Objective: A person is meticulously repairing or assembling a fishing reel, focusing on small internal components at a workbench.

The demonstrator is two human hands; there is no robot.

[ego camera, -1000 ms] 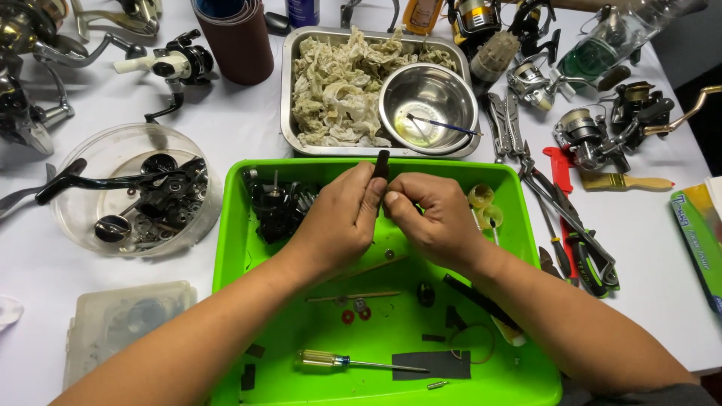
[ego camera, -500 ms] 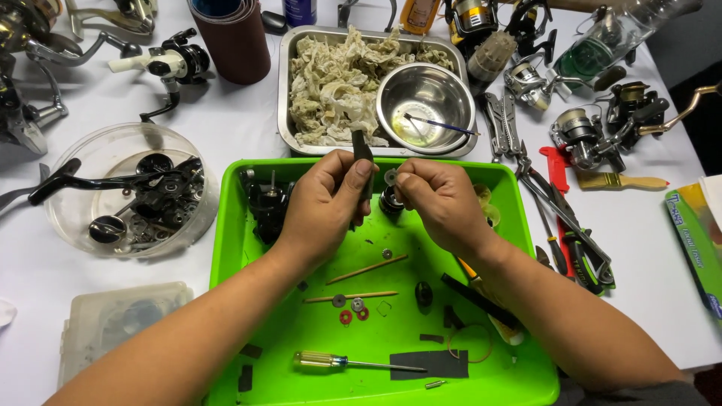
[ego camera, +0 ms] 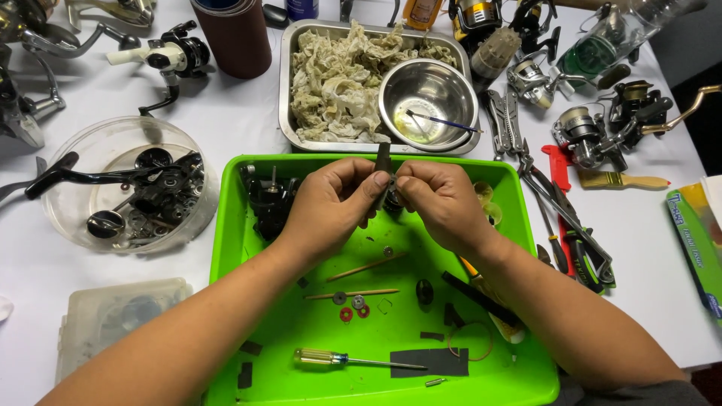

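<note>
Bright green plastic forms the shallow tray (ego camera: 233,225) at the middle of the white counter (ego camera: 226,113), and both hands meet over its far edge. The left hand (ego camera: 327,203) and right hand (ego camera: 444,203) are drawn together, fingertips pinched from either side on a small dark reel part (ego camera: 385,169), a slim black piece whose upper end sticks up between the thumbs; its lower end is hidden by the fingers. The part is held in the air just above the tray's back rim.

On the tray floor lie two thin wooden sticks (ego camera: 361,282), small red and grey washers (ego camera: 352,307), a black oval knob (ego camera: 424,292), a dark flat strip (ego camera: 430,362) and a screwdriver (ego camera: 346,359) with a clear yellow handle and a slender steel shaft. A black reel body (ego camera: 267,204) sits in the tray's left corner, just beside the left hand.

Beyond the tray stands a rectangular steel pan (ego camera: 284,90) heaped with crumpled, stained cloth rags (ego camera: 338,83), with a polished round steel bowl (ego camera: 427,101) in its right end. To the left, a clear round plastic dish (ego camera: 75,158) holds black metal reel pieces.
</note>
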